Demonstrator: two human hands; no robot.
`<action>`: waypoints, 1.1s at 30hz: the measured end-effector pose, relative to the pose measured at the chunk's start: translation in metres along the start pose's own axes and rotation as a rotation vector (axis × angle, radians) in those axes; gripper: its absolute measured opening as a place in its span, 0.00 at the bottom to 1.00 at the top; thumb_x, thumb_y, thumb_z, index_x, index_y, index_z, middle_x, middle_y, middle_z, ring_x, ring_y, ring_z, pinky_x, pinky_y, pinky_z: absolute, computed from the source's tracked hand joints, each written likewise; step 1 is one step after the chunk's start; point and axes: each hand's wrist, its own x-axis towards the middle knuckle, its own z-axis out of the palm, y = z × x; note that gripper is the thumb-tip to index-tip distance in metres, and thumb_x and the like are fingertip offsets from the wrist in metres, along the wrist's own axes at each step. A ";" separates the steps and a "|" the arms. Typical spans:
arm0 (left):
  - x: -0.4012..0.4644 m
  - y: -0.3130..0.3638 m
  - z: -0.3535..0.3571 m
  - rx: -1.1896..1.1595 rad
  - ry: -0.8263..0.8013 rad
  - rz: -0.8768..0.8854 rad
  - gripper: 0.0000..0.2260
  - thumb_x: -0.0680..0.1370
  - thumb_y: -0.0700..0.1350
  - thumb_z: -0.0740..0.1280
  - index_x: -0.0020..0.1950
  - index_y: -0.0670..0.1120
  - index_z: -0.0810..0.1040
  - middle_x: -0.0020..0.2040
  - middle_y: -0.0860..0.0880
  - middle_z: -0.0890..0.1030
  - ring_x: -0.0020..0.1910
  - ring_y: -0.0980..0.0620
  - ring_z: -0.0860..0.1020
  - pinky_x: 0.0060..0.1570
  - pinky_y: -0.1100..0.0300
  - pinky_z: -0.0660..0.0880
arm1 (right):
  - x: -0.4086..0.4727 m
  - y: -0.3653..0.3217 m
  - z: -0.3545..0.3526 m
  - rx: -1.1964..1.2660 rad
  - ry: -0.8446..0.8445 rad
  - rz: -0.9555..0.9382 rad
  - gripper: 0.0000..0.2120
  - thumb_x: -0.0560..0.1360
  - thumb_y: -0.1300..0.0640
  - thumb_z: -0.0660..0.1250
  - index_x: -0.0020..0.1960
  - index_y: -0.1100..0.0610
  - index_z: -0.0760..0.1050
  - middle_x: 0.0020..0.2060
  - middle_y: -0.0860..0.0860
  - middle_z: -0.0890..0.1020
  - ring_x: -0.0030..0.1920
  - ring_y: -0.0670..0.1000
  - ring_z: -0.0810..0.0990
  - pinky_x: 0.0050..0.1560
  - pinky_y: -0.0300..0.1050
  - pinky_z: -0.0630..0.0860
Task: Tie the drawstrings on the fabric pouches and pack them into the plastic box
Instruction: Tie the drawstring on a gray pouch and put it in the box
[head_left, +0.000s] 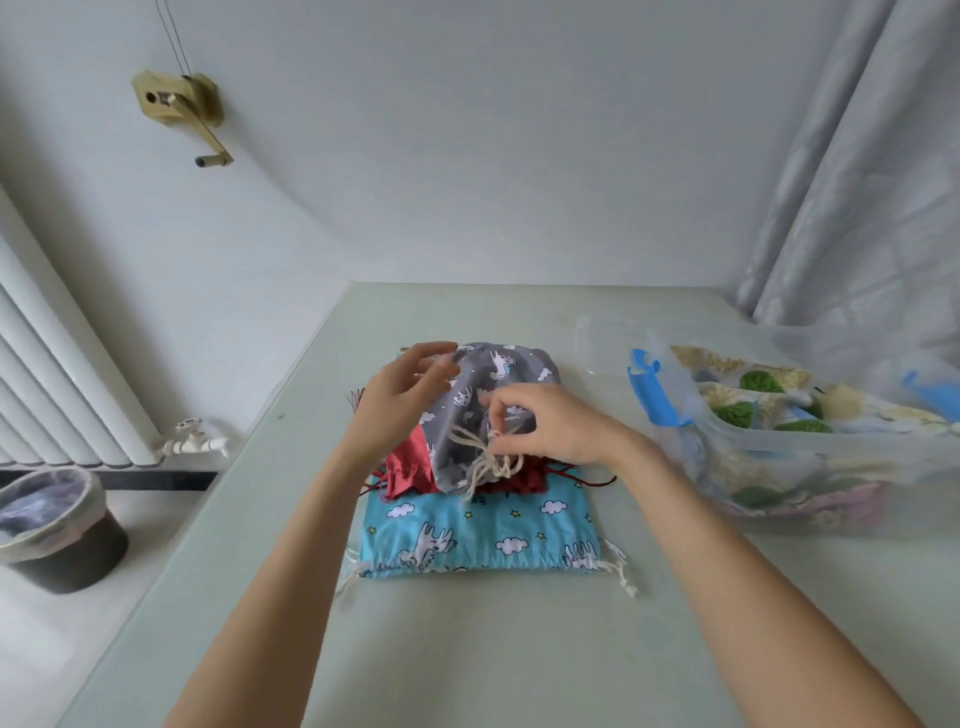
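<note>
My right hand (540, 423) pinches the cream drawstring (485, 460) of the grey unicorn pouch (498, 374), which lies atop a red pouch (410, 460) and a blue pouch (483, 535); my left hand (402, 395) hovers open, fingers spread, touching its far edge; the plastic box (810, 441), already holding floral pouches (753, 395), sits to the right on the table (467, 649).

No legible text, labels or numbers anywhere.

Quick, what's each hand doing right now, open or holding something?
Left hand: open, fingers spread at the far edge of the grey animal-print fabric pouch.
Right hand: pinching that pouch's cream drawstring cord.
</note>
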 end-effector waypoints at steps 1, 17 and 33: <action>-0.004 -0.003 -0.005 0.031 -0.033 -0.007 0.12 0.79 0.52 0.62 0.61 0.54 0.76 0.52 0.54 0.82 0.50 0.59 0.80 0.50 0.64 0.73 | 0.001 0.002 0.002 -0.011 -0.036 0.024 0.11 0.72 0.53 0.71 0.38 0.46 0.70 0.54 0.52 0.80 0.59 0.50 0.76 0.62 0.51 0.70; 0.059 -0.014 -0.010 0.364 0.180 0.071 0.11 0.76 0.49 0.67 0.57 0.48 0.76 0.46 0.49 0.82 0.46 0.48 0.79 0.45 0.57 0.73 | 0.070 0.004 -0.027 0.453 0.572 0.025 0.10 0.78 0.49 0.62 0.57 0.50 0.72 0.40 0.45 0.77 0.39 0.42 0.75 0.43 0.33 0.69; 0.118 -0.084 0.012 0.843 -0.057 -0.026 0.23 0.73 0.55 0.66 0.67 0.54 0.67 0.61 0.48 0.77 0.59 0.45 0.76 0.56 0.53 0.69 | 0.141 0.086 0.000 -0.323 0.277 0.508 0.22 0.72 0.52 0.68 0.64 0.50 0.69 0.58 0.55 0.79 0.59 0.60 0.75 0.56 0.51 0.71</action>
